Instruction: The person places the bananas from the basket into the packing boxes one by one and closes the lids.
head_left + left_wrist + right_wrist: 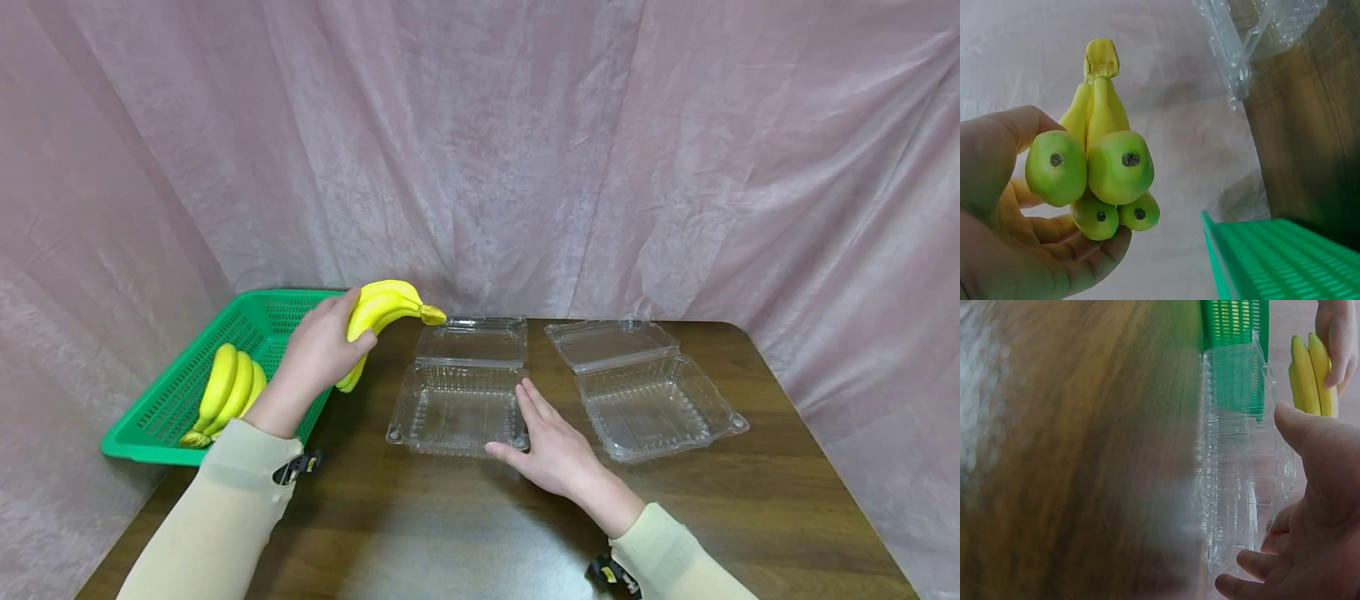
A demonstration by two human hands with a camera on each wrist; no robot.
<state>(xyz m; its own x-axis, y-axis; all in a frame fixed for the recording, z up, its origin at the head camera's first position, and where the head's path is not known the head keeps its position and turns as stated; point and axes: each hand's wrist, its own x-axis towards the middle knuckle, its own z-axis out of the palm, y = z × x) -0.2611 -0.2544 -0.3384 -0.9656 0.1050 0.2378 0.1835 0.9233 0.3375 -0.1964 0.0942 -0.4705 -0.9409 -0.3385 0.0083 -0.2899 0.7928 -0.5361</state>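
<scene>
My left hand [318, 343] grips a bunch of yellow bananas [386, 302] in the air beside the green basket's right side. In the left wrist view the bananas' [1107, 119] greenish tips face the camera, with the thumb and fingers curled round the bunch. My right hand [557, 454], fingers extended and thumb spread, is at the right side of a clear plastic clamshell box [450, 437]. That box stands with its lid [472, 342] folded back. In the right wrist view the hand [1329, 512] overlaps the box wall [1235, 469]; firm contact is hard to tell.
The green basket [135, 454] stands at the table's left, with another banana bunch [228, 392] inside. A second clear clamshell box [652, 417], lid back, sits to the right on the wooden table [420, 533]. A pink curtain [510, 150] hangs behind the table.
</scene>
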